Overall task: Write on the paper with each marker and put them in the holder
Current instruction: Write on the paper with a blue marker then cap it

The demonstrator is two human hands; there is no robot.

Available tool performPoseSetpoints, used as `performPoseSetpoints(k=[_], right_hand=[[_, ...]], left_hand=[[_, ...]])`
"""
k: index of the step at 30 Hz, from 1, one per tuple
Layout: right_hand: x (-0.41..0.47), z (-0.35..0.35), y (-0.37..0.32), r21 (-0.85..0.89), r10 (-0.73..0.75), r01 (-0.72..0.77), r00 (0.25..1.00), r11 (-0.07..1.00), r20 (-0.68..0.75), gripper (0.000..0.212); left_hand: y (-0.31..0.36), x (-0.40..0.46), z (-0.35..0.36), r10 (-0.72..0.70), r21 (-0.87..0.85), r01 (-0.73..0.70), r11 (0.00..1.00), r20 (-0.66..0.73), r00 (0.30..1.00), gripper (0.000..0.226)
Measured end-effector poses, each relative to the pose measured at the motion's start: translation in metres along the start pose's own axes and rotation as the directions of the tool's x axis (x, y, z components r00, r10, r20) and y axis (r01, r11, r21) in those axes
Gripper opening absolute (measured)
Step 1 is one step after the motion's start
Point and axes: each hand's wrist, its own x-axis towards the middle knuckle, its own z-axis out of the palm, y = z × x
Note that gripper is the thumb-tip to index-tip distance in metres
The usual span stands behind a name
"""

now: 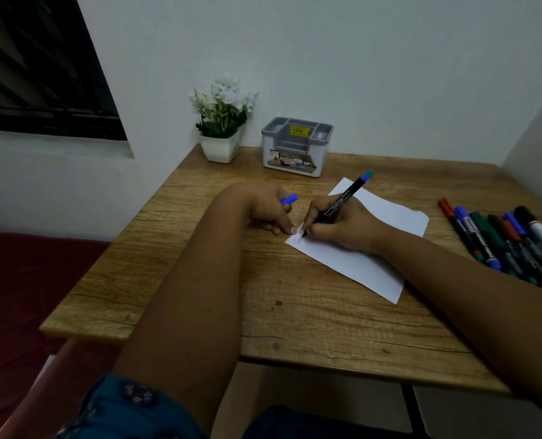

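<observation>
One corner only pinned: sheet of paper (374,229) likely to skid or crease on the worktop (200,280) under a hard stroke. Blue cap (289,199) liable to slip and roll away; bare tip liable to smear fresh ink. Left hand (271,210) curled round the cap, fingertip pressing the paper's near corner. Right hand (336,223) clamped on the black marker (342,199), tip touching paper. Remaining markers (500,239) lying well right; grey holder (296,147) behind, nothing seen inside.

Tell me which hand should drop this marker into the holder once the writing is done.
Probably the right hand: it already grips the marker, tip on the paper. The holder stands straight beyond the paper. The left hand holds the blue cap, so it should recap first.
</observation>
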Motion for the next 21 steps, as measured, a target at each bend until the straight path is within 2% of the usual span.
performPoseSetpoints(k=[18, 21], right_hand=[[0.0008, -0.0005, 0.0016, -0.008, 0.035, -0.035, 0.999, 0.999, -0.027, 0.014], [0.0002, -0.0018, 0.0029, 0.014, 0.051, -0.050, 0.996, 0.999, -0.069, 0.013]], left_hand=[[0.0017, -0.0012, -0.0011, -0.010, -0.003, 0.010, 1.000, 0.015, 1.000, 0.040], [0.0023, -0.0020, -0.0012, -0.017, -0.005, 0.017, 1.000, 0.012, 1.000, 0.039]])
